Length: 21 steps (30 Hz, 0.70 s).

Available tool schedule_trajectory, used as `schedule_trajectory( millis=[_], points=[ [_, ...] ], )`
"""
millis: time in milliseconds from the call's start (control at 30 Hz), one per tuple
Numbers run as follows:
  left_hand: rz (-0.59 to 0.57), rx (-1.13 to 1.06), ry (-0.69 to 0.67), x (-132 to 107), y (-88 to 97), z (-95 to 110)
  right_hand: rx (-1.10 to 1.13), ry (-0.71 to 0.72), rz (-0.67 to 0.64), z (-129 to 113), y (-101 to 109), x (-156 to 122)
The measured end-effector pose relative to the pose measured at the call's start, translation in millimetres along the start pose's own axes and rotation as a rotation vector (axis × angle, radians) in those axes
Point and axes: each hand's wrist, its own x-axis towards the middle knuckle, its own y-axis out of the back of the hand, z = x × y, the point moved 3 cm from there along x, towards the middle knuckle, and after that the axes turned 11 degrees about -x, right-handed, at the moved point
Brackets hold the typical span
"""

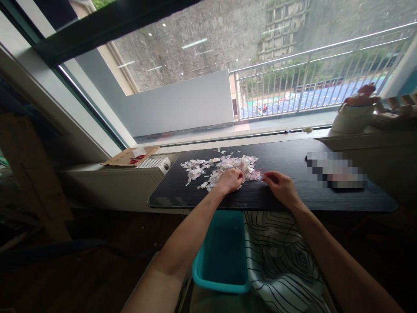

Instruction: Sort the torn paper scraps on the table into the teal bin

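Note:
A heap of small white and pink paper scraps [219,168] lies on a black tabletop [286,195] by the window. My left hand [230,180] rests on the near edge of the heap, its fingers curled over some scraps. My right hand [280,186] lies just right of the heap, fingers pinched on a small pinkish scrap [259,174] at the edge of the pile. Both forearms reach in from below.
A teal plastic bin [221,256] stands under the table's front edge beside a striped cloth [280,261]. A blurred flat object [335,170] lies on the table's right. A white pot [353,115] sits on the sill; cardboard with red scissors [130,157] lies left.

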Motion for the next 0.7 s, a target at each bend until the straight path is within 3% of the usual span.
schedule_trajectory(
  millis=[267,500,700],
  points=[
    [0.126,-0.063,-0.002,-3.6,20.1,-2.7,0.022,-0.019,-0.016,0.1,-0.4,-0.2],
    [0.107,-0.060,0.020,-9.1,31.6,-5.5,0.021,-0.029,-0.021,0.0,0.3,-0.3],
    [0.007,-0.016,-0.013,-21.2,17.9,2.0,0.004,-0.029,-0.027,0.2,-0.1,-0.4]
  ],
)
